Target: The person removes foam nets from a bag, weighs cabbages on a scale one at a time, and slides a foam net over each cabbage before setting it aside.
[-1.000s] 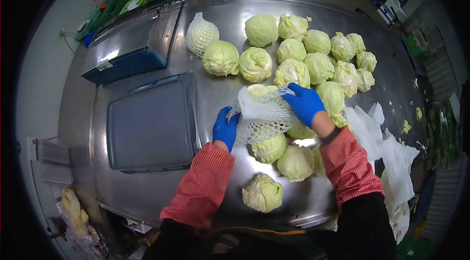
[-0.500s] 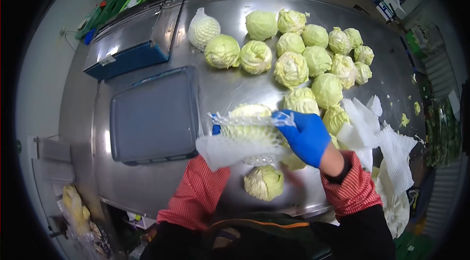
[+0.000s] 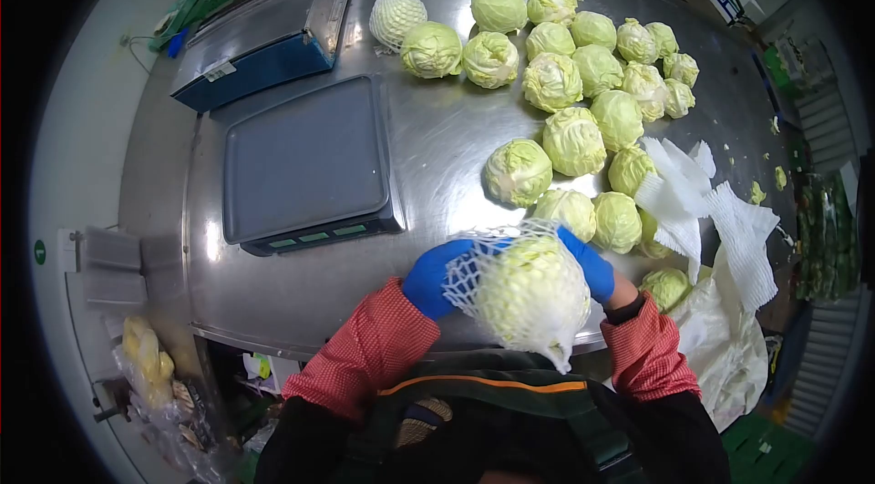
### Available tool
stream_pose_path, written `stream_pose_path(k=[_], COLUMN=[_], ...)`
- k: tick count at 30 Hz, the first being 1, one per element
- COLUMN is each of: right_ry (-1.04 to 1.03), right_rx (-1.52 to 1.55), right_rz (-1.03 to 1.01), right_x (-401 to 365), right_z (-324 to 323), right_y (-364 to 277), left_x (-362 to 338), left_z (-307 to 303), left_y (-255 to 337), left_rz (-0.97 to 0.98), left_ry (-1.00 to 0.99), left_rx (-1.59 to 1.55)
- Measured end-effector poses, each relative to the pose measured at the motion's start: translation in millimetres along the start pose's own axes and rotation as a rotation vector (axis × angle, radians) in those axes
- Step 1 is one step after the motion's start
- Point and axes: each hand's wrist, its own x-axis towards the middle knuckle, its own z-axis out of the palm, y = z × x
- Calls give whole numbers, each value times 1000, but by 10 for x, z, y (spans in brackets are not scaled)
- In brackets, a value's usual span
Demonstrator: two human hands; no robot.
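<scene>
a: from the left?
b: gray scale [image 3: 305,160] on the metal tabletop [image 3: 447,165]. past it, slightly right, a netted cabbage [image 3: 397,17] near the far edge.
a: hands?
b: left hand [image 3: 436,278] grasping the white net [image 3: 559,349] at its loose left side, fingers partly behind mesh. the held cabbage [image 3: 533,282]: inside that net, at the tabletop's near edge. right hand [image 3: 590,267] grasping its right side, fingertips hidden.
a: farther right?
b: loose cabbages [image 3: 618,119], clustered; then crumpled white sheets [image 3: 679,188] beside them.
</scene>
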Motion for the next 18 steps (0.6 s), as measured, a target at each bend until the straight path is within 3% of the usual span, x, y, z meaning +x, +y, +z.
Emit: stream_pose_path(k=[3,4,7,8,9,11,14,16,18], right_ry=[-64,-83,-54,-47,14,34,-35,-116,-169], right_rx=[314,386,692,386,151,462,446,385,441], right_rz=[26,7,-3,-155,-266,-96,-222,-316,-274], right_x=[-178,-192,-122,-63,33,254,776,1237,1685], right_z=[180,210,417,380,459,571,620,576,652], right_y=[126,217,188,159,111,-175,-548,-781,-1045], left_x=[123,183,221,310,319,358,256,152,148], left_z=[155,213,247,-40,-108,-311,36,209,267], left_y=[-24,-30,168,199,287,326,732,1338,1939], left_rz=[-95,-16,201,214,55,276,663,802,1028], left_ry=[-85,73,285,258,321,334,464,461,732], left_rx=[-74,185,754,632,287,235,796,1268,1882])
